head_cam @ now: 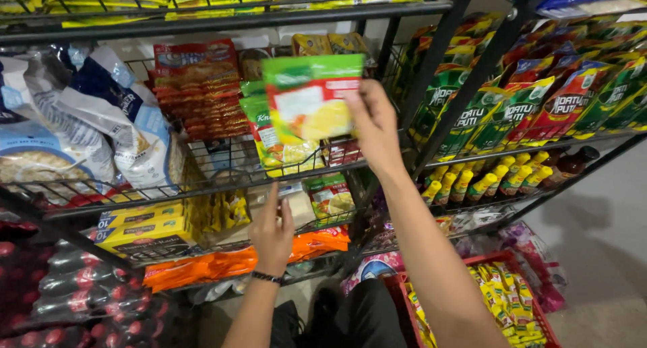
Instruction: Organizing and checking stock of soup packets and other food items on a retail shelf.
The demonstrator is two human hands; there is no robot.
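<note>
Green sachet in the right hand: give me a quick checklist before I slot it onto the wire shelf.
1. Grip: right hand pinches the green sachet by its right edge; ok.
2. Sachet condition: flat, no visible tear; ok.
3. Matching stock: like green packets stand just behind it on the wire shelf; ok.
4. Free room in that row: hidden by the sachet; cannot tell.
5. Left hand out of the way: it is on the lower shelf, fingers at a pale box; ok.

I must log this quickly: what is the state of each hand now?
Left hand: open, fingers on the lower shelf's goods.
Right hand: closed on a green and red packet.
</note>
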